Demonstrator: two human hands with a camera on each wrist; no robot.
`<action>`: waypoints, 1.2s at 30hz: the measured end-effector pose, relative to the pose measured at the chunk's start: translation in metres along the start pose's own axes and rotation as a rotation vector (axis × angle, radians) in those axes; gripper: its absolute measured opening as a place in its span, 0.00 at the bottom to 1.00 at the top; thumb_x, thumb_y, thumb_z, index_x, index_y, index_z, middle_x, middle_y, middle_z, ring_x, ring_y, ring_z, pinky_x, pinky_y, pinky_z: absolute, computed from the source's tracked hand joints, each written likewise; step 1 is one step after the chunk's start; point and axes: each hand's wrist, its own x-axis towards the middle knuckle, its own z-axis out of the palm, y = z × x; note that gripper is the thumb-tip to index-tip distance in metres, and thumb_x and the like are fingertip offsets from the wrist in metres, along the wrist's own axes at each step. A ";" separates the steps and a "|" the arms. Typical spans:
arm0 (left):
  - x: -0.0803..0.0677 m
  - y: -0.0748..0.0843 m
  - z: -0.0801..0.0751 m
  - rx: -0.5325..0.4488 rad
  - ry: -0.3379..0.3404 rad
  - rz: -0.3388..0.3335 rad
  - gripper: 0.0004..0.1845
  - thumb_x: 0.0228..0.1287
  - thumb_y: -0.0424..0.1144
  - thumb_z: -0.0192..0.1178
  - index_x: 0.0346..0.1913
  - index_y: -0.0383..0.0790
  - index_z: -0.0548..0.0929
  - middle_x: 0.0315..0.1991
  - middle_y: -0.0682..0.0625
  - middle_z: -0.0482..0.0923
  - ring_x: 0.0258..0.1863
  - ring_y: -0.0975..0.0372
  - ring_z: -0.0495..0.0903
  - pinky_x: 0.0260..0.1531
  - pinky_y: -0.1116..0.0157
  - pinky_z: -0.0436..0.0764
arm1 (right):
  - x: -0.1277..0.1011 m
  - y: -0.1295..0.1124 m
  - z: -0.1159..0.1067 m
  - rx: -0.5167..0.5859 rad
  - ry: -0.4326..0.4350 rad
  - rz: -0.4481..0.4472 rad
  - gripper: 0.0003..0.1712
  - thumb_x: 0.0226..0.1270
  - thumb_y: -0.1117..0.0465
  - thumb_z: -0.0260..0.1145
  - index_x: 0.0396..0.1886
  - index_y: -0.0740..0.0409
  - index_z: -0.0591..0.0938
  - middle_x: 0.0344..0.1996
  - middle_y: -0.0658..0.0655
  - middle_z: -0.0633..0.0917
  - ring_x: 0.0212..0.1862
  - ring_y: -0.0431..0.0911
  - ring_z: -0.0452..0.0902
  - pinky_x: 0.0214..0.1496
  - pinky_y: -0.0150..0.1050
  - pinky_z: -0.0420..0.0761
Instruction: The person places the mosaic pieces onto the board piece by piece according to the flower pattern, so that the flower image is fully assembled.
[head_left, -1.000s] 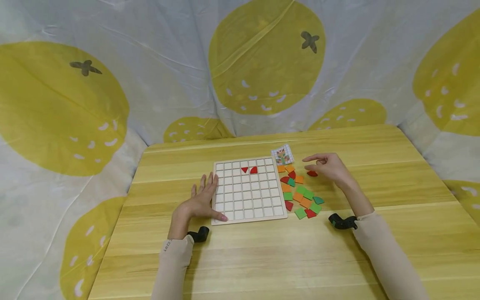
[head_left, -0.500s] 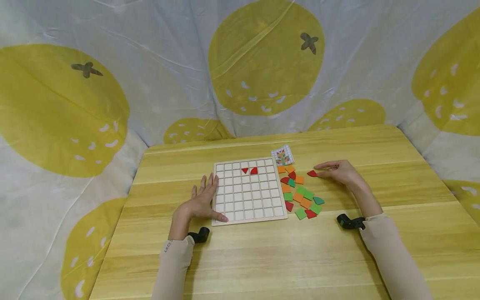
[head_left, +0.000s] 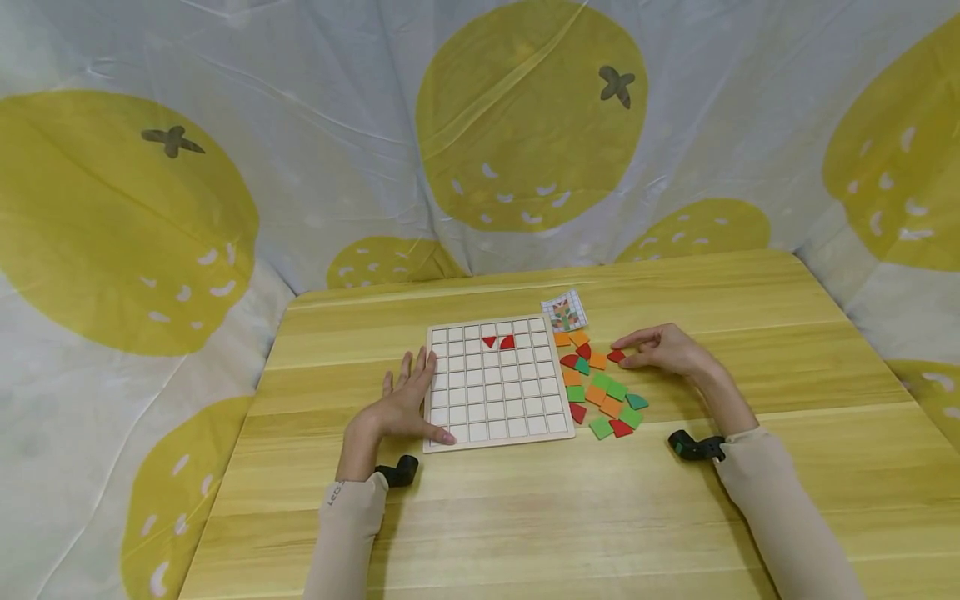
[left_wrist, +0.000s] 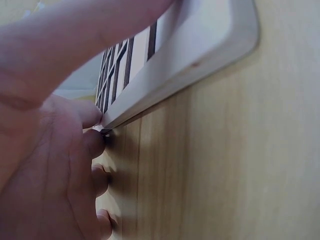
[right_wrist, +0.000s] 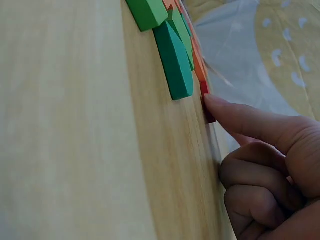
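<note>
A white grid board (head_left: 525, 387) with a wooden frame lies on the table, and two red pieces sit in its upper cells: a triangle (head_left: 490, 342) and a quarter circle (head_left: 507, 342). Spread along the board's left side, my left hand (head_left: 401, 407) rests with the thumb over the near corner and fingertips at the edge. In the left wrist view the thumb crosses the board frame (left_wrist: 200, 60). Thumb and index finger of my right hand (head_left: 667, 350) pinch a red rounded tile (head_left: 616, 356), low at the table beside an orange tile (head_left: 597, 361). Its other fingers are curled in the right wrist view.
Right of the board lie several loose orange, green and red tiles, with a teal quarter circle (head_left: 637, 402) at their right side. A small pattern card (head_left: 566, 311) lies by the board's top right corner. A fruit-print cloth (head_left: 360, 167) hangs behind the table.
My right hand first drew back to the right as its fingers came to the red tile, then moved left with it towards the orange tile. The left hand and board stayed still.
</note>
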 end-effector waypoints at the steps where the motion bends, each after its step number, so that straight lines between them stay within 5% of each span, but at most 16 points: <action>1: 0.000 0.000 0.000 0.000 -0.001 -0.001 0.78 0.48 0.56 0.82 0.83 0.36 0.30 0.83 0.39 0.18 0.81 0.42 0.15 0.76 0.33 0.21 | 0.000 0.000 0.000 -0.005 -0.007 -0.001 0.27 0.62 0.57 0.78 0.59 0.62 0.86 0.15 0.48 0.79 0.22 0.36 0.56 0.28 0.34 0.61; 5: 0.000 0.001 0.000 0.005 -0.003 0.000 0.78 0.48 0.56 0.82 0.83 0.36 0.30 0.83 0.39 0.17 0.81 0.43 0.15 0.76 0.34 0.21 | -0.002 0.000 -0.001 -0.019 -0.007 0.002 0.27 0.61 0.58 0.79 0.59 0.63 0.86 0.15 0.46 0.78 0.22 0.37 0.55 0.29 0.34 0.60; 13: 0.001 -0.001 0.000 0.000 -0.001 -0.001 0.78 0.48 0.56 0.82 0.83 0.36 0.30 0.83 0.40 0.17 0.81 0.43 0.14 0.76 0.34 0.20 | -0.002 0.000 -0.001 -0.025 0.022 -0.029 0.25 0.60 0.59 0.80 0.54 0.66 0.86 0.15 0.44 0.60 0.21 0.39 0.53 0.28 0.36 0.58; 19: 0.001 -0.001 0.000 -0.006 -0.002 0.003 0.78 0.48 0.56 0.81 0.83 0.36 0.30 0.83 0.40 0.17 0.81 0.43 0.14 0.76 0.34 0.20 | -0.002 0.000 -0.004 -0.009 0.001 0.013 0.25 0.64 0.54 0.77 0.58 0.62 0.86 0.15 0.40 0.71 0.20 0.36 0.59 0.26 0.32 0.62; 26: 0.001 -0.001 0.000 0.001 0.003 0.000 0.78 0.48 0.56 0.82 0.83 0.36 0.30 0.83 0.39 0.17 0.82 0.43 0.15 0.76 0.34 0.22 | 0.000 0.000 -0.003 -0.005 0.014 0.033 0.25 0.65 0.52 0.77 0.57 0.60 0.86 0.12 0.41 0.66 0.14 0.37 0.53 0.20 0.32 0.59; 32: 0.001 -0.002 0.000 0.000 -0.001 -0.007 0.78 0.47 0.56 0.82 0.83 0.37 0.30 0.84 0.40 0.17 0.82 0.43 0.15 0.76 0.34 0.21 | 0.000 -0.007 0.005 0.019 0.001 0.001 0.25 0.64 0.57 0.77 0.56 0.65 0.86 0.19 0.46 0.85 0.18 0.36 0.51 0.23 0.33 0.56; 36: 0.001 -0.001 0.000 0.002 0.002 -0.003 0.78 0.47 0.56 0.82 0.83 0.37 0.30 0.84 0.40 0.18 0.82 0.43 0.15 0.76 0.34 0.22 | 0.001 -0.009 0.011 0.003 -0.002 -0.021 0.24 0.64 0.58 0.77 0.55 0.66 0.86 0.22 0.46 0.87 0.21 0.34 0.64 0.27 0.30 0.65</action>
